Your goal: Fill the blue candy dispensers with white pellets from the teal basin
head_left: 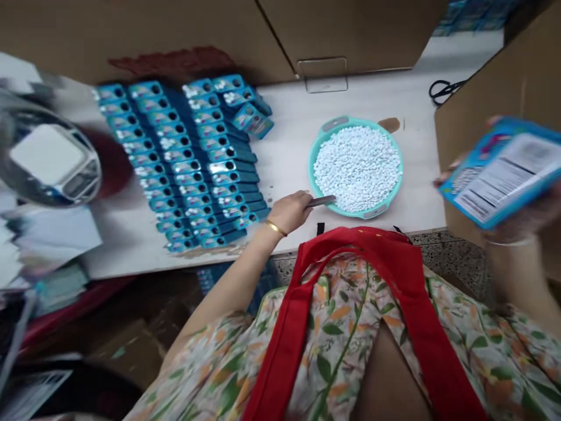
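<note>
My left hand [288, 212] is closed round a narrow grey metal tool [319, 202]; its tip reaches over the near-left rim of a turquoise basin [312, 175]. Small pale blue-white pellets [357, 166] fill the basin. Over on the right, my right hand [521, 219] grips a blue printed pack [504, 172] with a white label bearing text and a barcode-like patch. The pack is raised off the table, tilted, and blurred at its edges. Part of my right hand is hidden behind it.
Several rows of small blue boxes [188, 166] stand left of the basin; one box [254, 121] lies askew. Large cardboard boxes [372, 35] line the back, another carton [477, 111] stands right. Black-handled scissors [445, 90] lie beside it. A round container [90, 175] and papers [61, 237] are far left.
</note>
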The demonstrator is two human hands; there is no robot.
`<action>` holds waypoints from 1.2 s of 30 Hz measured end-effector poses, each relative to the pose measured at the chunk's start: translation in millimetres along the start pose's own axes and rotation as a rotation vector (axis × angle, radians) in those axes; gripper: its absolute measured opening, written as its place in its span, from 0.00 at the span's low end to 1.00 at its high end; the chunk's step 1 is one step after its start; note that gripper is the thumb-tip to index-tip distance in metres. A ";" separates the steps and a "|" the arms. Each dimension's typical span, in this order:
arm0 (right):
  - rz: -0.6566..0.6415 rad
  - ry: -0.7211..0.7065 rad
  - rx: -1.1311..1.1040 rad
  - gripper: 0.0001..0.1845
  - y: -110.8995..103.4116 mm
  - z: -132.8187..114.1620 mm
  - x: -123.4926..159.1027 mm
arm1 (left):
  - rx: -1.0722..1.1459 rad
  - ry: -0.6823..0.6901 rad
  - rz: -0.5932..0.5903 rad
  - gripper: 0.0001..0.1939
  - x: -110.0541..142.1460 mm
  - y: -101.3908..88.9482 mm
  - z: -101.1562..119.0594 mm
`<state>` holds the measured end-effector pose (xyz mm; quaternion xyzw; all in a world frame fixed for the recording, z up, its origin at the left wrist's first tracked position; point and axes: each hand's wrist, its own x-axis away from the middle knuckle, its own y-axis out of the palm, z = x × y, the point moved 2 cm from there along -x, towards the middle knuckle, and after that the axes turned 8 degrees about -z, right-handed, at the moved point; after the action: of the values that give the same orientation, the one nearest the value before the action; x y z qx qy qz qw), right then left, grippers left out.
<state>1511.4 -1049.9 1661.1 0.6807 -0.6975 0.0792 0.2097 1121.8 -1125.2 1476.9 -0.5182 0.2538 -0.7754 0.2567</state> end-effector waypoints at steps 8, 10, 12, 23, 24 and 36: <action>0.101 0.240 -0.377 0.35 22.0 155.9 -30.1 | 0.170 -0.095 0.083 0.12 -59.1 41.4 61.8; 0.129 0.246 -0.408 0.32 10.5 165.0 -28.2 | 0.271 -0.077 0.149 0.13 -81.4 45.1 72.9; 0.147 0.244 -0.444 0.29 -0.9 168.7 -25.4 | 0.342 -0.054 0.195 0.15 -99.5 46.1 79.7; 0.218 0.295 -0.505 0.31 -4.6 203.6 -37.1 | 0.353 0.230 0.276 0.17 -66.5 1.4 49.5; 0.212 0.287 -0.498 0.32 -1.2 205.6 -38.8 | 0.331 0.273 0.281 0.17 -57.5 -9.1 48.4; 0.164 0.387 -0.554 0.37 43.4 205.6 -42.6 | 0.044 0.326 0.207 0.12 -21.8 -96.0 93.0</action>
<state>1430.1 -1089.5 1466.7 0.5120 -0.6921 0.0311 0.5078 1203.0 -1051.7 1556.6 -0.3511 0.3268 -0.8239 0.3018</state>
